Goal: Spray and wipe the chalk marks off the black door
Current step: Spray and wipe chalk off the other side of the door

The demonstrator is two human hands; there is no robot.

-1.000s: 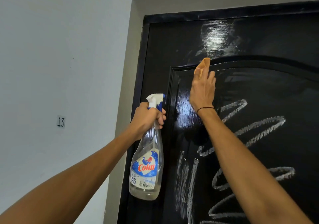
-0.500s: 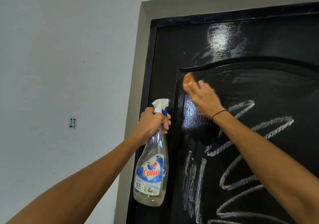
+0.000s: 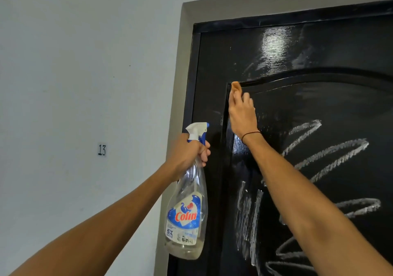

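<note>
Fingers of the right hand press an orange cloth flat against the black door; left hand grips the spray bottle.

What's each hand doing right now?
Left hand: gripping the neck of the spray bottle.
Right hand: pressing an orange cloth against the black door.

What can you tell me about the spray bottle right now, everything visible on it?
The spray bottle is clear plastic with a white and blue trigger head and a blue label reading Colin and 5X. A little pale liquid sits at its bottom. It hangs roughly upright in front of the door frame's left edge, nozzle toward the black door. The left hand grips its neck, fingers curled under the trigger. Nothing else touches it.
</note>
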